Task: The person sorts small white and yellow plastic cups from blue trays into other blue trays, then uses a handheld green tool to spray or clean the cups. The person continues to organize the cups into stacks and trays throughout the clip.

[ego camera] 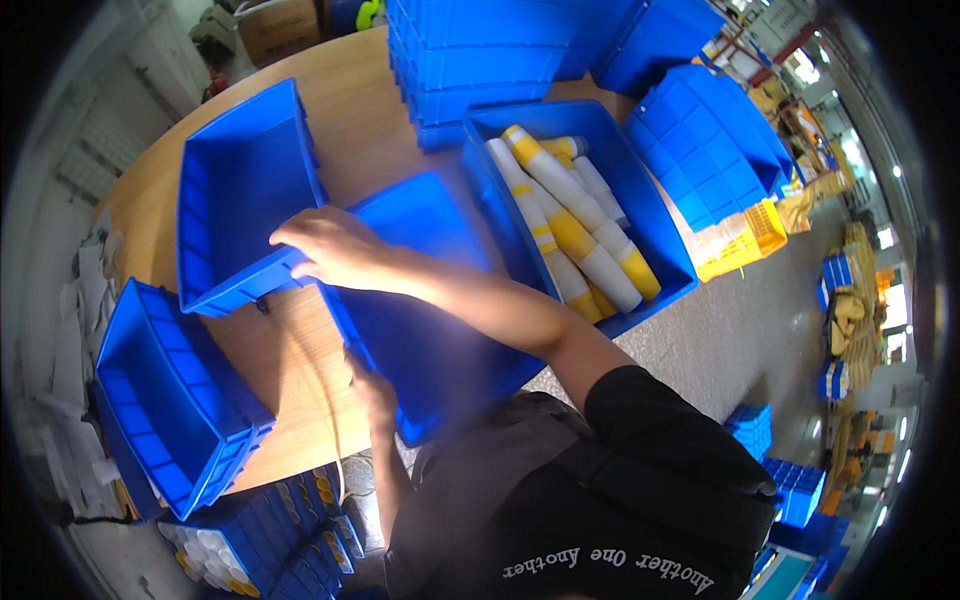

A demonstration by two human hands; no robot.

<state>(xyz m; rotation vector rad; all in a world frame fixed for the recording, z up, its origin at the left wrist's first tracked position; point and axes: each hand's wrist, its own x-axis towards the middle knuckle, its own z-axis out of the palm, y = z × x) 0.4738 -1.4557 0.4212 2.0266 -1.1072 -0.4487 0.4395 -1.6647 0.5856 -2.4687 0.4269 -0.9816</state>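
Observation:
My left hand (373, 391) holds the outer left side of a blue plastic bin (405, 330) close against my body. Most of its fingers are hidden behind the wall. The part of this bin that shows bears no contents, but my right forearm covers some of it. My right hand (334, 247) is at the near right corner of another blue bin (247, 180), which stands empty on the wooden table. Its fingers reach over the rim, with the thumb on the outer side. To the right, a larger blue bin (574, 112) contains several white-and-yellow rolls (577, 232).
Stacked blue bins (480, 67) rise at the table's back. More nested bins (697, 142) lean at right above a yellow crate (742, 240). A tilted blue bin (180, 397) sits at the left table edge (300, 450). Below it are bins of rolls (255, 540) and a cable (330, 405).

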